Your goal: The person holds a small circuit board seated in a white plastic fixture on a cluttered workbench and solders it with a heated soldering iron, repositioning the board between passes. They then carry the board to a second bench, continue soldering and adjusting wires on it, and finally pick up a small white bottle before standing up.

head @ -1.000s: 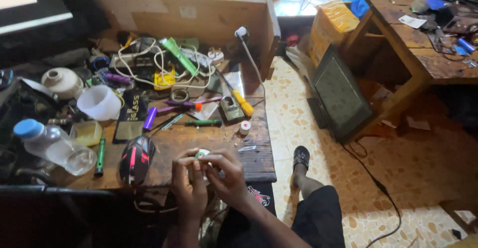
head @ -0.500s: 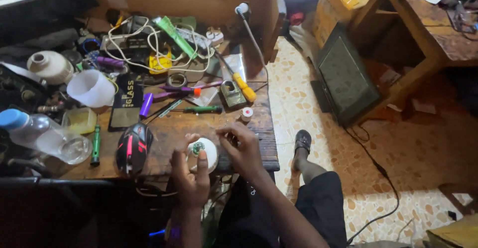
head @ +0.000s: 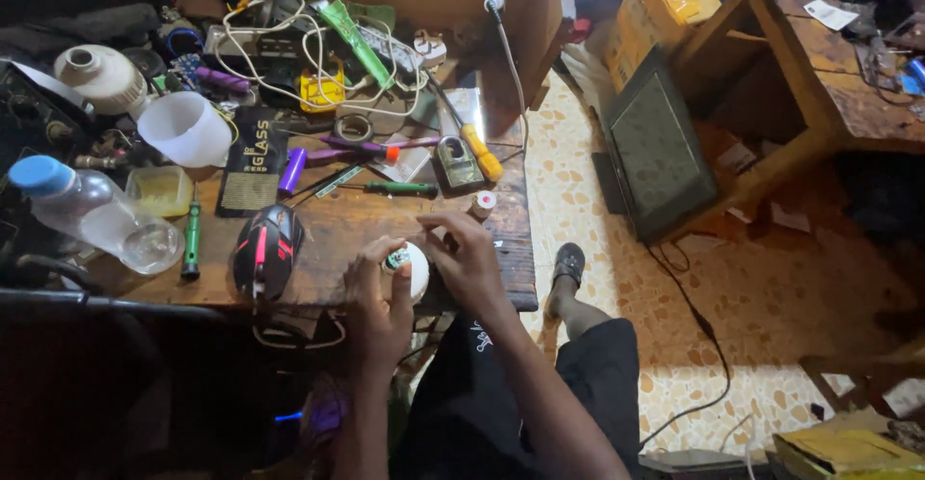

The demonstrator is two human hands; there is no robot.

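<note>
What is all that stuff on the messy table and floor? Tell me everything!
round part: 1, white, table's front edge, in both hands
mouse: 1, black with red, left of hands
bottle: 1, clear, blue cap, lying far left
cup: 1, white, behind bottle
green screwdriver: 1, beside bottle
yellow screwdriver: 1, table's right side
cables: tangle, white, at back
screen: 1, dark, leaning on floor
sandal: 1, black, floor
left hand: on round part
right hand: on round part

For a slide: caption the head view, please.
Both hands, left hand and right hand, grip a small white round part over a cluttered wooden workbench.
</note>
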